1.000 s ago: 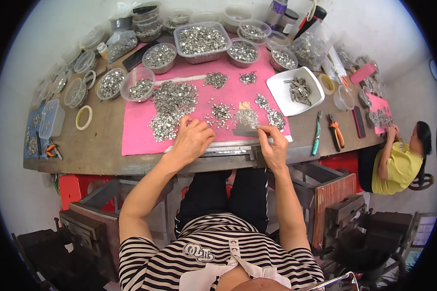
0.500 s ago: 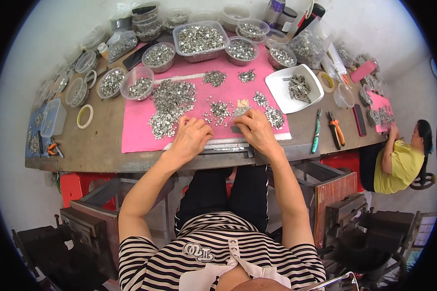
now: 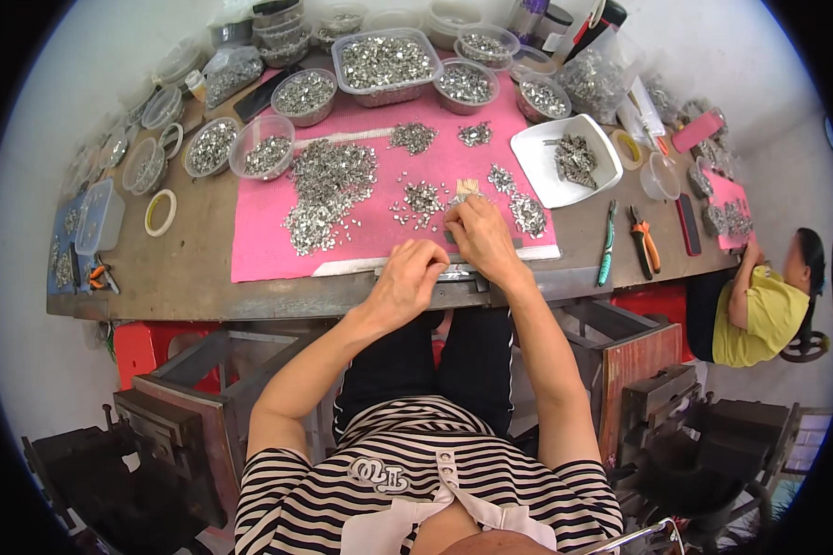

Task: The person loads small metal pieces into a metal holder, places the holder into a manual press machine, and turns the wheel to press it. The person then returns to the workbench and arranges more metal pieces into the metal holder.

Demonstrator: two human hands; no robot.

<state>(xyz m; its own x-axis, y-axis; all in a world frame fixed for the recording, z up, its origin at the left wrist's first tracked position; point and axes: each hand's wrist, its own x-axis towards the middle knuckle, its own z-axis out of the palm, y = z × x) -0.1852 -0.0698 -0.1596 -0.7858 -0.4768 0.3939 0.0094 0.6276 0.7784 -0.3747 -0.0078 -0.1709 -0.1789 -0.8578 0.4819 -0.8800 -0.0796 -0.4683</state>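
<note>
My left hand (image 3: 405, 280) is at the front edge of the pink mat, over a metal strip, its fingers closed in a pinch. Just right of it my right hand (image 3: 481, 239) is also pinched, near a small tan piece (image 3: 467, 187). Whatever either hand holds is too small or hidden to name. Beyond the hands lies a small heap of silvery metal pieces (image 3: 422, 200). A larger heap of the same kind (image 3: 333, 190) spreads to the left, and another (image 3: 528, 215) sits to the right of my right hand.
Plastic tubs of metal pieces (image 3: 386, 61) line the back. A white tray (image 3: 539, 171) stands right of the mat (image 3: 398, 242), with tweezers (image 3: 607, 245), orange-handled pliers (image 3: 644, 245) and a phone (image 3: 688, 225) beyond. A tape roll (image 3: 161, 214) lies left. A person (image 3: 759, 305) sits far right.
My left hand has left the front of the large heap and moved right and nearer, to beside my right hand. My right hand has shifted only slightly.
</note>
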